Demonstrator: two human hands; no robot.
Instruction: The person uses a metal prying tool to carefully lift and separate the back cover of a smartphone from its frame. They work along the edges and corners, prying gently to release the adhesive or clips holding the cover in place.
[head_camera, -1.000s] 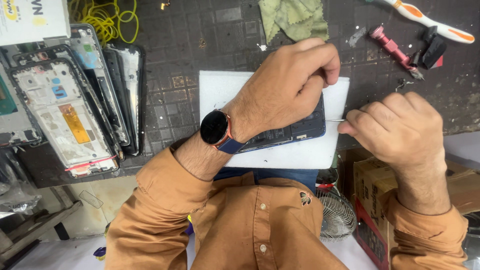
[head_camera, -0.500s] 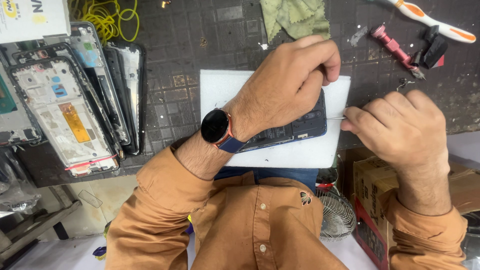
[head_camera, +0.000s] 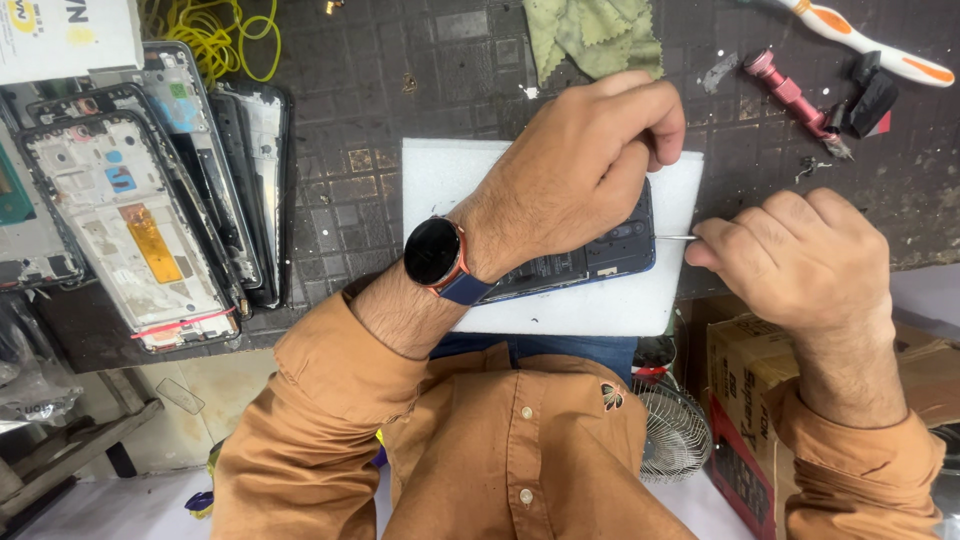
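— Nearest the camera, what's there?

— An orange-brown buttoned shirt (head_camera: 510, 450), both sleeves reaching forward. The left wrist wears a round black watch on a blue strap (head_camera: 435, 253).

— And the left hand?

— The left hand (head_camera: 575, 170) is curled over a dark blue flat phone (head_camera: 600, 255), pressing it down on a white foam pad (head_camera: 450, 190). Its fingers are bent closed over the phone's far edge; most of the phone is hidden under the palm.

— The right hand?

— The right hand (head_camera: 790, 260) is closed into a loose fist, pinching a thin metal pin tool (head_camera: 675, 237) between thumb and fingers. Only the tool's tip shows.

— How do tool and phone lie to each other?

— The phone's long axis runs left to right, slightly tilted. The tool points leftward along that same line, its tip touching or just at the phone's right-hand short edge. So the phone lies directly left of the right hand, and the left hand is already on it.

— Farther off?

— A stack of opened phone frames (head_camera: 130, 220) at left, yellow rubber bands (head_camera: 225, 40), a green cloth (head_camera: 590, 35), a pink screwdriver (head_camera: 790, 95) on the dark work mat (head_camera: 350, 120).
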